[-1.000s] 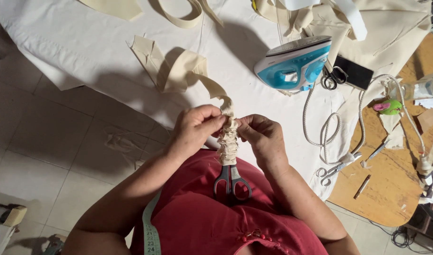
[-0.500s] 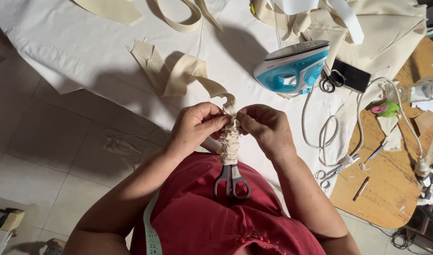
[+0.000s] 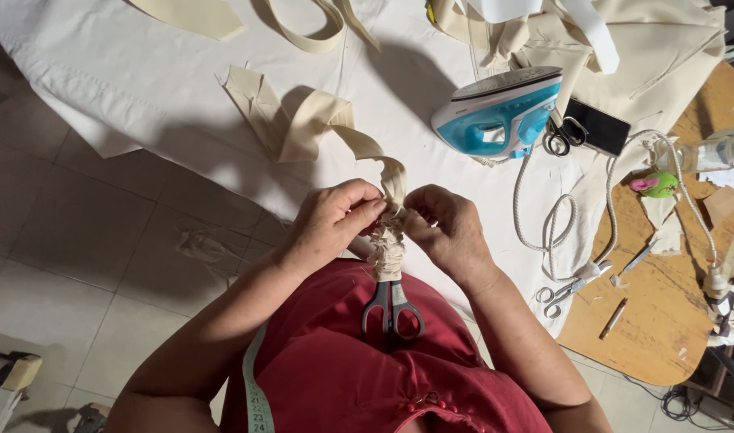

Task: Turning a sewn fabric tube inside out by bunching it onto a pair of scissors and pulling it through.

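Cream fabric strip (image 3: 387, 240) bunched over scissors (image 3: 392, 309), pinched between left hand (image 3: 331, 220) and right hand (image 3: 447, 228) fingertips.

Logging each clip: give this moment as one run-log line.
left hand: pinching fabric strip | right hand: pinching same strip | strip bunched over scissors | iron on table

Iron (image 3: 502, 112) & cord (image 3: 543, 216) block right; left cloth (image 3: 127, 72) free.

Iron (image 3: 499, 112) on cloth-covered table (image 3: 127, 72), right of fabric strip (image 3: 303, 128); phone (image 3: 595, 127) beside iron.
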